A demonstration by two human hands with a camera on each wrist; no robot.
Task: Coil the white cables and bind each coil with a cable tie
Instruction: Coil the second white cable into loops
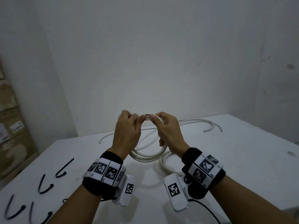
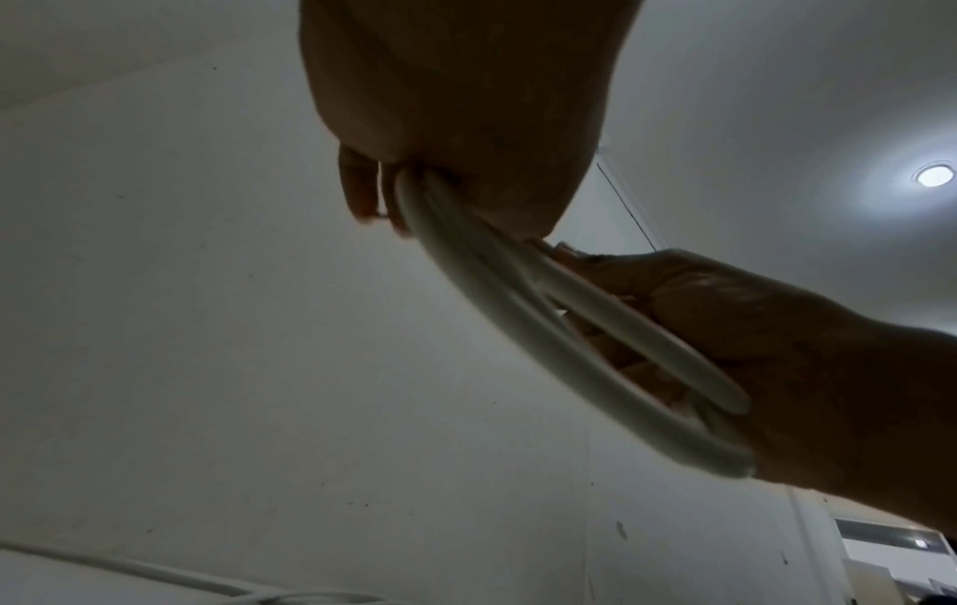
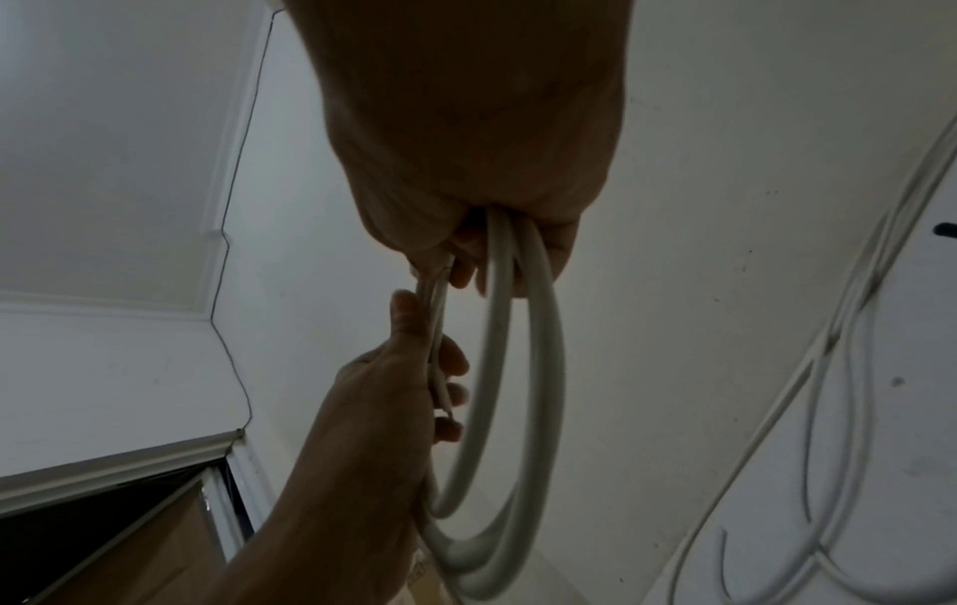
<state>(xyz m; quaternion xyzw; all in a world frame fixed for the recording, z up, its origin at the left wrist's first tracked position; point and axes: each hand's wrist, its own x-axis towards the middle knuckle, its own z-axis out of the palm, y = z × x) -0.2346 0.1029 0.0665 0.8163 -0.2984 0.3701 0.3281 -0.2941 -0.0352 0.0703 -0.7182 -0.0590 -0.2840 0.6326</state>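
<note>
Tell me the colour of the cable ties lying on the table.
Black cable ties, clearest in the head view.

White cable coil [image 1: 146, 156], white table [image 1: 242, 159], pale grey wall [image 1: 161, 62]. The ties [image 1: 63, 168] are black. Black wristbands [image 1: 97, 185] carry white tags [image 1: 129, 188] printed with black square codes. Brown boxes [image 1: 11, 143].

I'm holding one coil of white cable [image 1: 146, 156] up in my two hands, left [image 1: 127, 133] and right [image 1: 168, 130]. At least two more loose white cables [image 1: 194, 122] are lying on the one table [image 1: 242, 159]. I'm counting five black cable ties [image 1: 63, 168] lying at my left, a possible sixth mostly hidden.
</note>
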